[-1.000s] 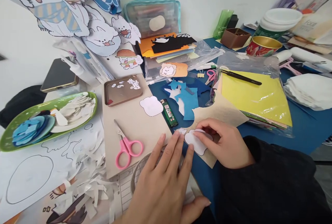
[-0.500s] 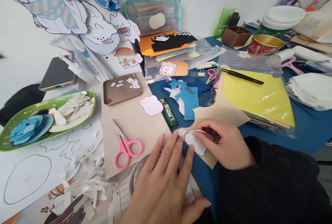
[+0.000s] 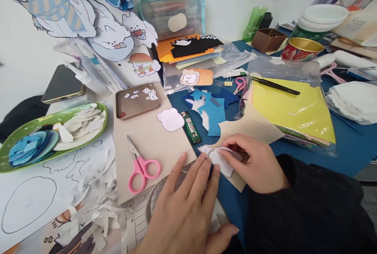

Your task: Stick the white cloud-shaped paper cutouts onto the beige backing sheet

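Observation:
My left hand (image 3: 188, 203) lies flat with fingers stretched out, its tips at the left edge of a small white paper cutout (image 3: 221, 163). My right hand (image 3: 255, 163) is closed in a pinch on the top of that cutout, pressing it onto a beige felt sheet (image 3: 253, 126). A second white cutout (image 3: 170, 119) lies on a beige sheet (image 3: 147, 132) further left. Pink scissors (image 3: 141, 166) lie on that same sheet, near my left hand. A green lighter (image 3: 191, 127) rests on the blue table (image 3: 347, 148) between the two cutouts.
A green dish (image 3: 17, 128) of blue and white felt pieces sits at left, above paper scraps (image 3: 97, 207). A brown tray (image 3: 137, 101), blue felt offcuts (image 3: 210, 110) and a bag of yellow sheets (image 3: 290, 108) with black tweezers (image 3: 275, 86) lie beyond. Cups stand at back right.
The view has shifted slightly. Both hands stay in place on the white cutout.

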### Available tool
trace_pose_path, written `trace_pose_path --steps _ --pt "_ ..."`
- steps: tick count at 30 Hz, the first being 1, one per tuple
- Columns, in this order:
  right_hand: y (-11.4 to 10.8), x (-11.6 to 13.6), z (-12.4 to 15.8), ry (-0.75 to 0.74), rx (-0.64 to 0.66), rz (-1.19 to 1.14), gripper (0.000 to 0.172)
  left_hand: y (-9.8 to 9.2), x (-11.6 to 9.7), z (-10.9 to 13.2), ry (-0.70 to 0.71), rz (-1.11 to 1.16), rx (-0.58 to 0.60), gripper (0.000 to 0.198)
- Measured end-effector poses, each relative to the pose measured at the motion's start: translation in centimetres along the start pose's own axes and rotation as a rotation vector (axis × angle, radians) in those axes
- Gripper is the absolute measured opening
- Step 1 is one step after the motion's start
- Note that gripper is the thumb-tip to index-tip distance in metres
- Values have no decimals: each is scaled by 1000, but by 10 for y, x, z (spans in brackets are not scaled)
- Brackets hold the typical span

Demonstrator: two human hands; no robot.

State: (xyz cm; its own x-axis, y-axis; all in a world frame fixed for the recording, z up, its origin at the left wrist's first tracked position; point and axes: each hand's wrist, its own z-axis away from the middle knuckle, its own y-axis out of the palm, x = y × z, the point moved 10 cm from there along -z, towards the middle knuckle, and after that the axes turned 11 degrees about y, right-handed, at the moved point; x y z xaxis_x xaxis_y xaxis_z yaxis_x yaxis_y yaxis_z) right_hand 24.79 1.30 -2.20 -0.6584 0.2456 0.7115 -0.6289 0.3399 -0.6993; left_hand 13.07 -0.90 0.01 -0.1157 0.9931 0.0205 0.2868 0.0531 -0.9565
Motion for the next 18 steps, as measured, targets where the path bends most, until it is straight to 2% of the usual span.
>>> trace_pose_path --steps 3,9,18 --pt "0 0 0 -6 -5 -5 8 1 -1 0 -5 0 -9 61" --pt "0 2 0 -19 -10 -2 9 3 3 3 -101 55 -51 60" --pt "0 2 0 -21 -16 4 8 1 3 3 -104 63 -78 58"
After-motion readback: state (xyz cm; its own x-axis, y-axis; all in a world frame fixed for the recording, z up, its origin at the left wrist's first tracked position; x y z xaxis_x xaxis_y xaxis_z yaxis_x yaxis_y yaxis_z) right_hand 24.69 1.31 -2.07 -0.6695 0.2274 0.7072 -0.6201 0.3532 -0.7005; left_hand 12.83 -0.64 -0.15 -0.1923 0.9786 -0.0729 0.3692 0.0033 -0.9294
